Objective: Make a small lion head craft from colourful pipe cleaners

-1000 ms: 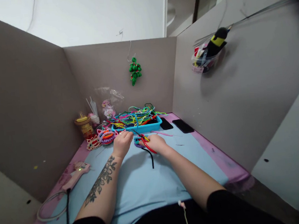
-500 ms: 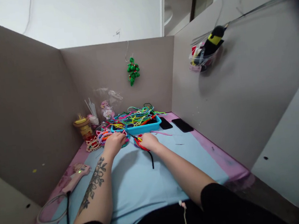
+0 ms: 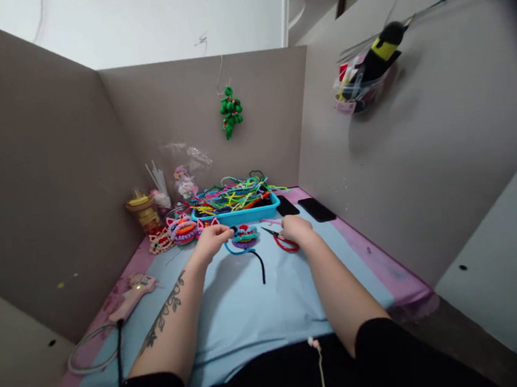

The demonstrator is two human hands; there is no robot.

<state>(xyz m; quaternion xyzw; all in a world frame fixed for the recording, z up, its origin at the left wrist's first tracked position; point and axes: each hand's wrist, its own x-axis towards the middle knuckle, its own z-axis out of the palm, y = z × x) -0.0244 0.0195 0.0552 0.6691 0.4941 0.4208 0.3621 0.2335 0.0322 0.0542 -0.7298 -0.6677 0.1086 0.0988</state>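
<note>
My left hand [image 3: 215,240] is closed in a pinch on the short black end of a fuzzy pipe cleaner [image 3: 233,229]. Just right of its fingertips sits a small teal, red and purple pipe-cleaner piece [image 3: 245,236]. In front of that, a blue-and-black pipe cleaner [image 3: 261,266] curves over the cloth; where its blue end goes by my left hand is unclear. My right hand [image 3: 297,229] is closed at the red-handled scissors [image 3: 286,243]; one loop shows below it, the other is hidden. The blades are apart and point left. A pink pipe cleaner [image 3: 268,221] lies behind the scissors.
A blue tray [image 3: 247,217] heaped with colourful pipe cleaners stands at the back, beside two black phones [image 3: 317,209]. At left are finished cat-like pieces [image 3: 183,230], a cup [image 3: 144,213] and a pink glue gun [image 3: 133,298] with a cord. Grey partitions enclose the table.
My right hand has moved right with the scissors, away from the small piece, which now shows fully. My left hand has shifted slightly right. The camera view has tilted a little.
</note>
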